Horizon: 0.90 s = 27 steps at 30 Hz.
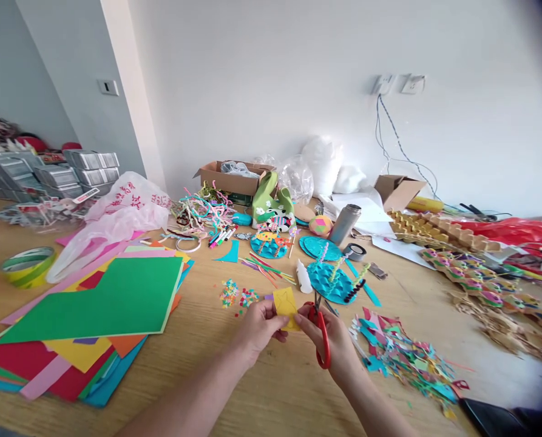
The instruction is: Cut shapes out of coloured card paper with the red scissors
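My left hand (258, 328) pinches the left side of a small yellow piece of paper (285, 303) with a faint drawn outline on it. A bit of purple paper (269, 297) shows behind its left edge. My right hand (334, 340) has red-handled scissors (324, 346) in its grip, blades pointing away from me, while its thumb and forefinger touch the yellow paper's right edge. Just beyond my hands lie a white glue bottle (304, 277) and a blue egg-carton piece (332, 282) with pipe cleaners standing in it. Small round confetti (247, 297) lies left of the paper.
Coloured paper sheets (116, 297) are piled at left, near a roll of tape (28, 267). Paper scraps (407, 358) spread at right, by a dark flat object (493, 417). Behind stand a metal flask (346, 223), pipe cleaners (202, 212), a green felt bag (271, 203) and painted egg cartons (475, 276).
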Motion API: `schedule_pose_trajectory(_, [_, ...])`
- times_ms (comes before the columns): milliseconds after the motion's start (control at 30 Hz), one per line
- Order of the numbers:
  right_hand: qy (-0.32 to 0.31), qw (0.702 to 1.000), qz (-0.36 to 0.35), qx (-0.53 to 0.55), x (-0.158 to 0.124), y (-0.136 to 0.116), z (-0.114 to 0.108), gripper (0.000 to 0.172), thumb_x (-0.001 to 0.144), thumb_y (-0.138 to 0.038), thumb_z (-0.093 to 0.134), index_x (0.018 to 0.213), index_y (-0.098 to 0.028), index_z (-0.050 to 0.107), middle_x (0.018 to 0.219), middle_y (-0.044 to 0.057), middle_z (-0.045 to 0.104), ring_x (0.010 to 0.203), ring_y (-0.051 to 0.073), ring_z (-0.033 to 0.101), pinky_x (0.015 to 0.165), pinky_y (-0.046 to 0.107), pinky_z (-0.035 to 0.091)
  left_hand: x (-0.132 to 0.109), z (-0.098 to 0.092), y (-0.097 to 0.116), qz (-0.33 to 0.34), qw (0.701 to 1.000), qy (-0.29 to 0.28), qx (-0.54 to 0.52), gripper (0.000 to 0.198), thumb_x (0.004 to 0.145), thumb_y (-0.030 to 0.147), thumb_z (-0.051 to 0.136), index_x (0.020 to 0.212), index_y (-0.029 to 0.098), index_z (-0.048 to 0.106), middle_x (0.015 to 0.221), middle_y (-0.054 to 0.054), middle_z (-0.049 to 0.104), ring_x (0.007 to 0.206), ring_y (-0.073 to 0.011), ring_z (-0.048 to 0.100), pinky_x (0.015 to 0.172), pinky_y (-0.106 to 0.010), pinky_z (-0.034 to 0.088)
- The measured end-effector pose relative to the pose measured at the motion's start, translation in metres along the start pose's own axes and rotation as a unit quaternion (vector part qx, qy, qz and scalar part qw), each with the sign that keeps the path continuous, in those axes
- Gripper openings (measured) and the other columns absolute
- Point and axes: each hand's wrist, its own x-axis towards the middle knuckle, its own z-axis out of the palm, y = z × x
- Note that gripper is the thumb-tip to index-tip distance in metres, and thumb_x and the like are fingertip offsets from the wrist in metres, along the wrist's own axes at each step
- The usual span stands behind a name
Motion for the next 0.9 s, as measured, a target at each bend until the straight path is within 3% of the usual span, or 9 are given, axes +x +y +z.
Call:
schedule_pose_trajectory(200, [-0.039,0.999,-0.023,0.027,-0.009,0.013,-0.004,0.043,0.08,-0.057,0.053,0.072,-0.015,0.061,0.066,0.004,0.058,0.06,0.015,0.051,0.055,0.025,0.042,0.003,0.003,0.005,-0.012,0.991,0.022,-0.134,0.03,0.062,0.025,0.071,0.087,0.009,0.067,0.082,-0.009,0.068,0.059,-0.0105,0.058,0.056,-0.023,0.046])
schedule_pose_trajectory(333, [-0.05,0.996,0.019,0.07,-0.014,0.02,0.004,0.05,0.08,-0.061,0.049,0.065,-0.015,0.057,0.06,0.005,0.058,0.053,0.014,0.052,0.05,0.025,0.041,0.006,0.015,0.013,-0.016,0.977,0.046,-0.206,0.024,0.06,0.021,0.073,0.079,0.009,0.065,0.074,-0.007,0.066,0.059,-0.0119,0.059,0.055,-0.024,0.047])
schedule_pose_trajectory(567, [-0.096,0.992,0.07,0.042,-0.016,0.024,0.005,0.058,0.076,-0.07,0.047,0.058,-0.014,0.054,0.052,0.004,0.056,0.044,0.012,0.051,0.043,0.022,0.037,0.003,0.023,0.0,0.019,0.971,0.106,-0.214,0.024,0.064,0.024,0.071,0.082,0.01,0.064,0.076,-0.008,0.066,0.061,-0.0128,0.06,0.058,-0.025,0.048])
schedule_pose_trajectory(900, [-0.159,0.983,0.094,0.011,-0.02,0.035,0.007,0.055,0.081,-0.064,0.046,0.062,-0.013,0.053,0.051,0.001,0.051,0.043,0.009,0.047,0.041,0.02,0.034,-0.002,0.025,-0.01,0.027,0.977,0.072,-0.199,0.017,0.069,0.021,0.066,0.081,0.01,0.062,0.07,-0.003,0.06,0.059,-0.0096,0.054,0.057,-0.023,0.044])
